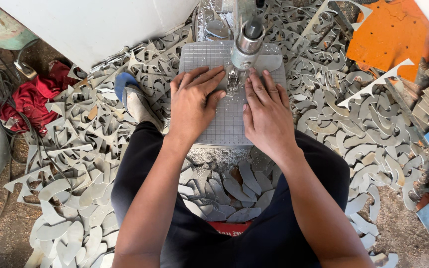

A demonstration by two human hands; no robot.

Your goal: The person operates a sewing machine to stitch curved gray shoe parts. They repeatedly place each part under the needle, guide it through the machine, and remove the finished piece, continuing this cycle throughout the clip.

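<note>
Both hands lie flat with fingers spread, gripping nothing, pressing a grey sheet [224,119] on the table. Grey offcuts [358,124] heap all round, from 7 to 4 o'clock. Left hand [192,101] sits at 9 o'clock of the cutter head [247,47], right hand [266,114] at 5.

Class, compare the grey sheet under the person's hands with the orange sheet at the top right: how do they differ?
The grey sheet lies flat on the machine table, under both hands; the orange sheet lies aside on the scrap pile, untouched. The grey sheet shows a fine grid; the orange sheet is plain with small holes and cut edges. Both are flat sheet material.
</note>
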